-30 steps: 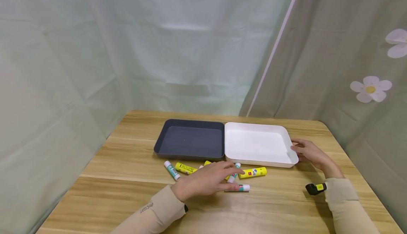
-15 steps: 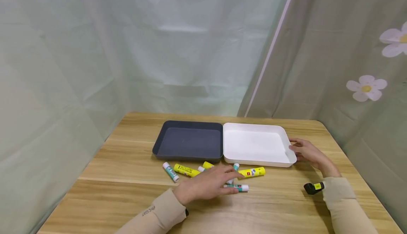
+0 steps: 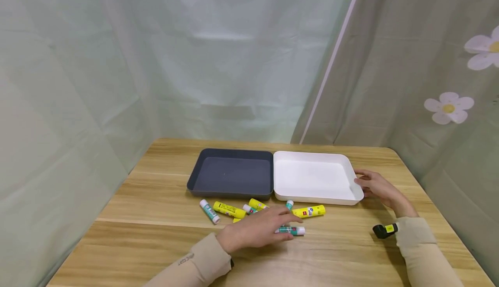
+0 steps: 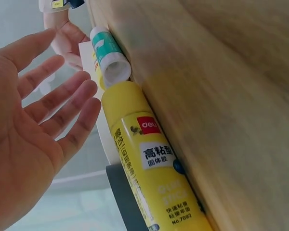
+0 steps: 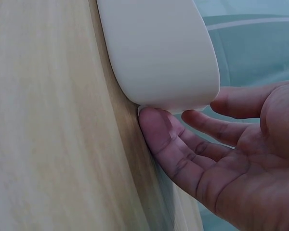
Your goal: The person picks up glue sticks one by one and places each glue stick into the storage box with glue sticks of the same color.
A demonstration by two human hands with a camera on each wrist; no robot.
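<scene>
My left hand (image 3: 259, 228) is spread palm down over a loose group of glue sticks, its fingers relaxed and holding nothing. In the left wrist view a yellow glue stick (image 4: 147, 149) lies below the fingers, with a teal-and-white glue stick (image 4: 107, 50) beyond it. Another teal-and-white stick (image 3: 293, 230) shows past the left fingertips in the head view; the hand hides part of the group. My right hand (image 3: 380, 189) touches the right end of the white tray (image 3: 315, 176), fingertips against its outer wall (image 5: 159, 57).
A dark grey tray (image 3: 234, 174) stands against the white one on its left. Several sticks lie in front of the trays, among them a yellow one (image 3: 309, 211) at right and a teal-and-white one (image 3: 209, 211) at left. Curtains surround the wooden table (image 3: 128, 243).
My left hand has shifted slightly right and toward me over the glue sticks, uncovering more of those at its left. The right hand stays at the white tray.
</scene>
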